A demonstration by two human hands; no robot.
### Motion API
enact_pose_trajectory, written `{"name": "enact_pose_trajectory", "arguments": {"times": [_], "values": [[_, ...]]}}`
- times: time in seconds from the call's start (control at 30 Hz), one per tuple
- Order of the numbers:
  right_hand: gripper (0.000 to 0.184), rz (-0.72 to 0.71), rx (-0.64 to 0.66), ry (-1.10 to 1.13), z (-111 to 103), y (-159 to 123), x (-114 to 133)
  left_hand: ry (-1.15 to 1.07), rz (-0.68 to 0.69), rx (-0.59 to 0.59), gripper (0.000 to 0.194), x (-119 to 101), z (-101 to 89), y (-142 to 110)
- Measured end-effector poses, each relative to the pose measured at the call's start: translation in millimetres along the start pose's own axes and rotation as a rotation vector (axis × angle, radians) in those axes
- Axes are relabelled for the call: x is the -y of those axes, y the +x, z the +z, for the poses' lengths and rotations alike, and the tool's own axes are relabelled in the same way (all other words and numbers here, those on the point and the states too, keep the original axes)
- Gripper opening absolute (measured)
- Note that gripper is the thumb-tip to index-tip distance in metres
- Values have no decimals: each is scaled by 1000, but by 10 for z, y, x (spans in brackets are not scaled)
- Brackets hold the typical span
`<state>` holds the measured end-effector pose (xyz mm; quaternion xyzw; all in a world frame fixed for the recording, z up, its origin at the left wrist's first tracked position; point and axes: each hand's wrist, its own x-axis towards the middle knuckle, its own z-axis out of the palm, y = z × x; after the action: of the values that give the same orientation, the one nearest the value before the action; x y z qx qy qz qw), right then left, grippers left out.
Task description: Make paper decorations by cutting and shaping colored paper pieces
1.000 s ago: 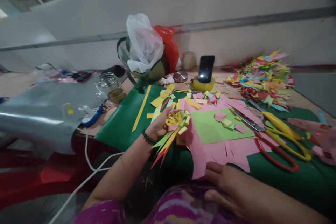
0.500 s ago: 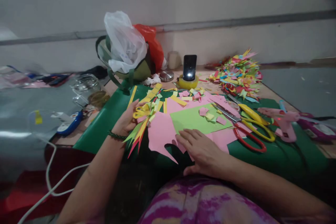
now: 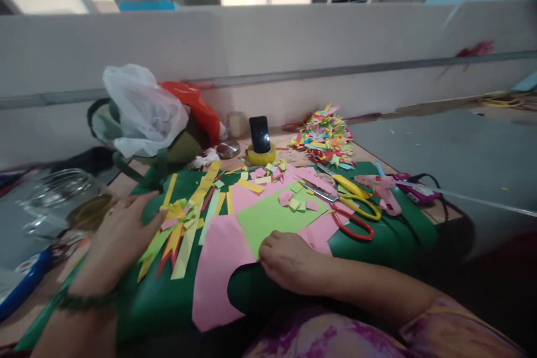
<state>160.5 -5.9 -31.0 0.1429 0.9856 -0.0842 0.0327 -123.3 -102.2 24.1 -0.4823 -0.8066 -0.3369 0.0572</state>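
My left hand [image 3: 126,235], smeared by motion, is beside a paper ribbon bow [image 3: 180,211] with yellow loops and green, yellow and red pointed tails. The bow lies on the green mat [image 3: 151,313], just right of my fingertips. Thumb and fingers look apart, with nothing between them. My right hand [image 3: 291,263] rests with curled fingers at the near edge of a light green paper sheet [image 3: 268,212]. Whether it pinches paper is hidden. Pink paper [image 3: 216,268] with a curved cut-out lies left of it. Red-handled scissors [image 3: 354,229] and yellow-handled scissors [image 3: 364,207] lie to the right.
Behind stand a bag with white plastic [image 3: 142,112], a phone [image 3: 259,134] against a yellow tape roll [image 3: 262,155], and a heap of colourful paper pieces [image 3: 323,137]. A pink glue gun [image 3: 386,193] lies right; a blue-handled tool [image 3: 27,282] is left.
My left hand has come off the bow and moved left; the bow now lies on the mat. My right hand's fingers went from flat to curled. The view has turned right and up.
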Motion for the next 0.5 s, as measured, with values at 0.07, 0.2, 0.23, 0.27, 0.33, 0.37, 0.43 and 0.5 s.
{"name": "enact_pose_trajectory", "arguments": {"times": [0.07,0.2,0.23,0.27,0.33,0.37,0.43,0.5], "values": [[20,100,-44,9,-87,30,-53,4,84,85,29,-172,-5,-196],[23,358,-166,-6,-248,112,-200,41,76,72,28,-447,86,-420],[24,408,-189,-13,-275,132,-234,28,59,46,23,-458,116,-409],[26,451,-208,-21,-296,150,-264,4,34,31,17,-439,140,-374],[28,524,-245,-36,-327,174,-312,-44,-55,33,7,-315,160,-259],[29,560,-270,-46,-340,180,-333,-58,-108,45,6,-218,150,-193],[30,615,-298,-66,-371,183,-378,-45,-185,93,13,15,93,-77],[33,648,-285,-79,-414,182,-441,-14,-198,170,20,237,1,-4]]}}
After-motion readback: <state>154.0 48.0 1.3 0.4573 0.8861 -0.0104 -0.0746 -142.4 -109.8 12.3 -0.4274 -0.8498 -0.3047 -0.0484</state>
